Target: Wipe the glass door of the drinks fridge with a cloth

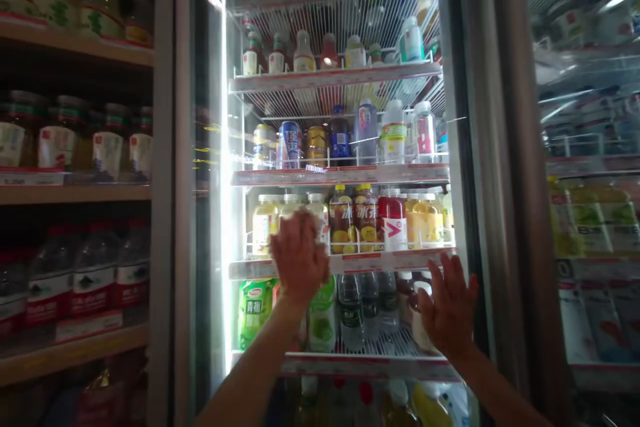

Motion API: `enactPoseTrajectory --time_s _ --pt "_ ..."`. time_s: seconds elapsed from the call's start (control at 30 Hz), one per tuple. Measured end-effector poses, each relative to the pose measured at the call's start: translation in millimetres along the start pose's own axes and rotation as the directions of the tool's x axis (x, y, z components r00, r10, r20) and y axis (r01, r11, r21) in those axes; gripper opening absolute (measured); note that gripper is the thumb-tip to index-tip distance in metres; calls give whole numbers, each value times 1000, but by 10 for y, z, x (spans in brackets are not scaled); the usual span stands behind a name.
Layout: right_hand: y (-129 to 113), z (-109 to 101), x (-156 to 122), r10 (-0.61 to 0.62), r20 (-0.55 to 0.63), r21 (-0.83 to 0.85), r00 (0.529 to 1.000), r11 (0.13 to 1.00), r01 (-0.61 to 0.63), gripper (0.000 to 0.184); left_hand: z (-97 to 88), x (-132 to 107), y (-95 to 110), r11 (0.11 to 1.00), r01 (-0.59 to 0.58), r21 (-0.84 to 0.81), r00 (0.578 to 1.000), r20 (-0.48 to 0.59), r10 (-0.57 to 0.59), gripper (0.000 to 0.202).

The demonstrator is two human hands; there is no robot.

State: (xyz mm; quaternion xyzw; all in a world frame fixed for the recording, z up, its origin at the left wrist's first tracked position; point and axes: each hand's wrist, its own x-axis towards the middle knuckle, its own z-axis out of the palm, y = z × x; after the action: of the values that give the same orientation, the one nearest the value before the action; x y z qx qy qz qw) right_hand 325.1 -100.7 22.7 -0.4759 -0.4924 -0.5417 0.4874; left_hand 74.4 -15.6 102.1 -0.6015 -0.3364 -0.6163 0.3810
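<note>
My left hand is raised in front of a lit drinks fridge, its back toward me. Motion smears its fingers, and I cannot make out whether anything is under them. It covers part of the clear bottles of pale drink on a middle shelf. Lower and to the right, my right hand has its fingers spread and holds nothing visible. It is near a white-capped bottle and the fridge's right frame. Faint reflections suggest a glass pane between my hands and the bottles; contact with it is unclear.
Dark iced tea bottles, a red drink and cans line the fridge shelves. Wooden shelves with jars and red-labelled water bottles stand left. A metal door frame and another drinks fridge are on the right.
</note>
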Motion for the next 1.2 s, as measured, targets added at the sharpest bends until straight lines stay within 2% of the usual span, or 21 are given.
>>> enactPoseTrajectory --time_s 0.03,0.1,0.17,0.2,0.23,0.3,0.37,0.43,0.5,0.57,0.6,0.63,0.7,0.73,0.8,0.87,0.93,1.0,1.07,1.13,1.2 --pt "3 -23 34 -12 5 11 1000 1000 12 60 35 -26 236 988 -147 -39 988 31 148 49" --pt "21 -63 135 -54 10 23 998 998 54 59 108 -59 653 908 -402 -118 911 50 409 49" --pt "51 -77 255 -81 7 14 997 997 81 57 160 -63 889 834 -531 -149 841 28 540 48" --pt "69 -72 309 -81 5 6 997 997 81 57 171 -51 917 828 -542 -147 835 21 550 47" --pt "88 -61 352 -77 7 -3 997 997 77 57 171 -29 883 842 -521 -138 849 17 528 46" --pt "123 -31 396 -78 29 -16 997 997 78 57 134 38 646 905 -411 -107 909 30 416 46" --pt "145 -5 391 -85 43 -16 996 996 85 58 59 110 242 969 -243 -53 968 58 246 48" --pt "145 8 367 -69 32 -4 997 998 70 58 -37 154 -217 999 -30 15 998 63 29 52" --pt "124 9 352 -43 30 16 999 999 43 57 -125 154 -589 979 191 69 981 16 -193 56" --pt "94 6 353 -11 34 35 999 999 10 56 -169 113 -742 939 330 94 944 -57 -326 58" --pt "80 4 357 -1 35 43 999 999 0 56 -167 83 -716 936 338 98 940 -81 -331 57" --pt "69 1 361 7 33 51 999 999 -9 55 -150 52 -624 950 298 98 953 -84 -290 56" --pt "60 -5 365 16 26 64 1000 998 -17 54 -84 3 -303 992 104 77 994 -29 -102 54" --pt "63 -8 363 15 26 69 1000 997 -16 54 -47 -10 -123 999 -20 48 1000 12 19 52" --pt "83 -13 355 21 38 73 999 997 -24 53 5 -12 141 972 -234 -27 970 67 235 50" --pt "116 -11 344 5 38 60 999 998 -7 53 -4 -4 136 945 -321 -59 942 81 325 48" --pt "147 1 335 -33 29 37 999 999 32 54 -77 -19 -169 965 -261 -15 962 82 261 49" --pt "162 20 331 -61 10 12 998 998 61 55 -177 -62 -636 996 -53 67 997 52 49 51" --pt "155 38 331 -65 2 -12 998 998 65 56 -252 -110 -1034 971 206 117 978 -14 -206 54" --pt "137 50 333 -47 1 -29 999 998 47 56 -263 -132 -1170 928 351 122 936 -75 -344 56" --pt "126 55 333 -46 3 -37 999 998 47 56 -206 -115 -982 947 302 106 951 -96 -293 57"
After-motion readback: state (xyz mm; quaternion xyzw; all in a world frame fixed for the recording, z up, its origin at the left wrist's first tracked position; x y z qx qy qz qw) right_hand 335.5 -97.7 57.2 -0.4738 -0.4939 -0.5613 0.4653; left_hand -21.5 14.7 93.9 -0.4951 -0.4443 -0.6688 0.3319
